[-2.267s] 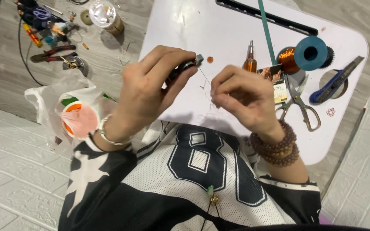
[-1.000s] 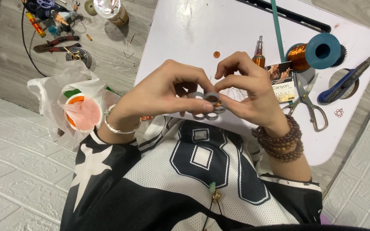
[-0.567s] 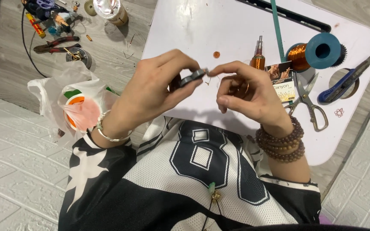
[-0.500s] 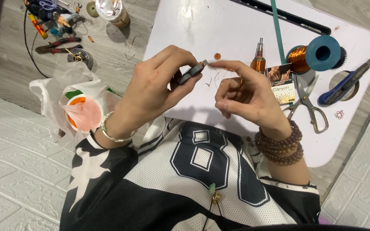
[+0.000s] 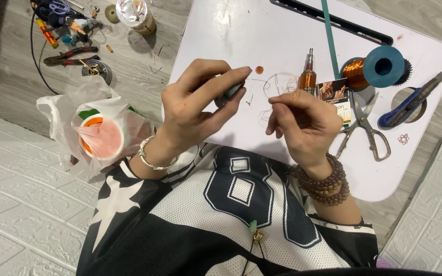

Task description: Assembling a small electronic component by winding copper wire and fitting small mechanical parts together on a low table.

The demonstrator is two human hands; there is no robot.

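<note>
We log a white counter (image 5: 262,30): copper wire spool (image 5: 372,69), scissors (image 5: 364,122), blue utility knife (image 5: 407,102), small amber bottle (image 5: 308,76). Wooden floor (image 5: 16,76): red-handled pliers (image 5: 70,53), plastic bag (image 5: 85,125).

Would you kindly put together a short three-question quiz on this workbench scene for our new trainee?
1. True or false: the left hand has its grip on a small dark tool.
2. What does the right hand pinch? A) the scissors B) a thin wire loop C) the utility knife
3. Fill in: the scissors lie on the white ____.

Key
1. True.
2. B: the thin wire loop. The scissors and the blue utility knife lie untouched, right of that hand.
3. Table, just below the copper wire spool.
</note>
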